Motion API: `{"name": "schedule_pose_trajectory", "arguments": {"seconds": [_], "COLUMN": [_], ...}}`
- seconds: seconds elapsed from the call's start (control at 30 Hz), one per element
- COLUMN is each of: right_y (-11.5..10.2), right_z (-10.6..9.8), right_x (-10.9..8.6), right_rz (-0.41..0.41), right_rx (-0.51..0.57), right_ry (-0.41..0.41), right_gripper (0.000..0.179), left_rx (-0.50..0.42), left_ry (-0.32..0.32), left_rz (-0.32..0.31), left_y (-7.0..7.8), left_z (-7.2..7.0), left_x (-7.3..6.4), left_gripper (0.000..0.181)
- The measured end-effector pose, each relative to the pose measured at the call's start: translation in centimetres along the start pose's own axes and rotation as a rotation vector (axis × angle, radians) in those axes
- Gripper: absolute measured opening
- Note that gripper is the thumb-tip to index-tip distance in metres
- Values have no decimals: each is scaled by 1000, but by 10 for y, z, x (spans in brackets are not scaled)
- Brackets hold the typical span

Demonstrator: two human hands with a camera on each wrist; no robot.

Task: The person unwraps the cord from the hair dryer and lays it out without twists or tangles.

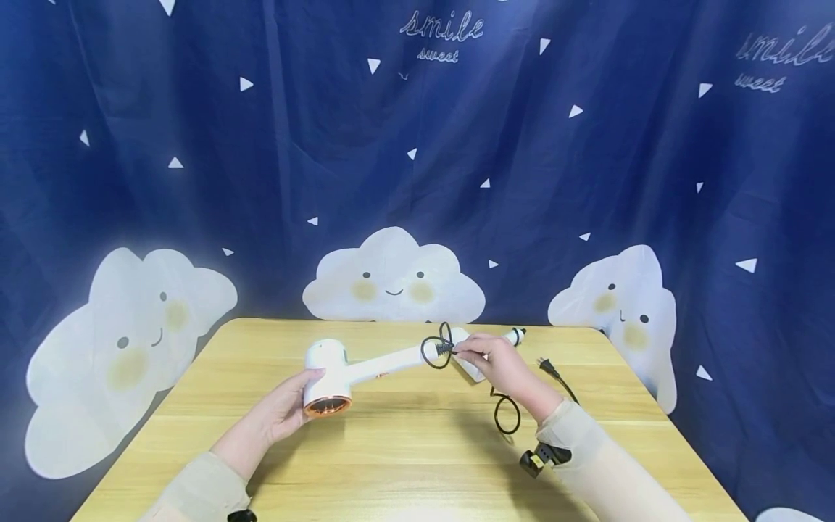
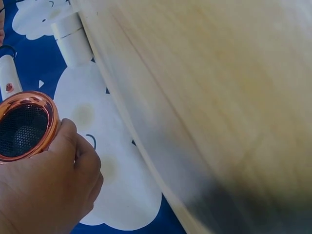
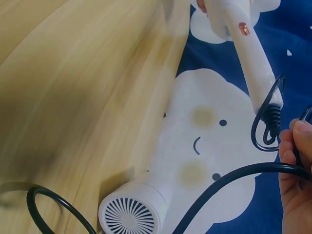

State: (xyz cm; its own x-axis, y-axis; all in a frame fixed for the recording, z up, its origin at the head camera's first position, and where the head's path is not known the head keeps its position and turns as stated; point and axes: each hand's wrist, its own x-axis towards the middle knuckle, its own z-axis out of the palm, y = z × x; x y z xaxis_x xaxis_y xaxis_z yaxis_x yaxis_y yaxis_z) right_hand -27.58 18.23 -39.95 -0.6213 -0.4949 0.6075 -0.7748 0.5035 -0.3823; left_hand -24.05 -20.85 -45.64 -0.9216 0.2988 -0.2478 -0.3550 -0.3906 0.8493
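Note:
A white hair dryer [image 1: 385, 365] with a copper-coloured ring round its outlet is held above the table, its handle pointing right. My left hand [image 1: 287, 409] grips it by the head, thumb on the near side. In the left wrist view the dark mesh outlet [image 2: 23, 130] faces the camera beside my knuckles. At the handle's far end my right hand [image 1: 492, 362] pinches the black cord [image 1: 432, 353], which loops round by the ribbed sleeve [image 3: 271, 119]. More of that cord runs through the fingers in the right wrist view.
Behind my right hand lies a second white appliance [image 1: 468, 368] with a vented round end [image 3: 130, 217] and a black-tipped part [image 1: 517, 336]. A cord loop [image 1: 507, 415] and a two-pin plug [image 1: 546, 365] rest on the wooden table [image 1: 404, 464]. A blue curtain hangs behind.

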Motion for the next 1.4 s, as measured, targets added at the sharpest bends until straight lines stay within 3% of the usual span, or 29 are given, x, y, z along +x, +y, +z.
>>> {"name": "schedule_pose_trajectory", "arguments": {"seconds": [0.7, 0.87, 1.2, 1.4], "right_y": [9, 13, 16, 19], "right_z": [-5, -3, 1, 4], "right_x": [0, -2, -6, -10], "right_rz": [187, 233, 231, 291], "right_rx": [-73, -116, -209, -231], "right_ry": [87, 77, 25, -45], "right_gripper": [12, 13, 10, 10], "left_rx": [11, 7, 15, -8], "left_ry": [-15, -26, -31, -21], "left_rz": [8, 12, 13, 6], "left_y": [1, 1, 4, 5], "left_z": [-3, -5, -5, -4], "left_x": [-4, -4, -3, -4], "left_gripper": [73, 74, 75, 77]}}
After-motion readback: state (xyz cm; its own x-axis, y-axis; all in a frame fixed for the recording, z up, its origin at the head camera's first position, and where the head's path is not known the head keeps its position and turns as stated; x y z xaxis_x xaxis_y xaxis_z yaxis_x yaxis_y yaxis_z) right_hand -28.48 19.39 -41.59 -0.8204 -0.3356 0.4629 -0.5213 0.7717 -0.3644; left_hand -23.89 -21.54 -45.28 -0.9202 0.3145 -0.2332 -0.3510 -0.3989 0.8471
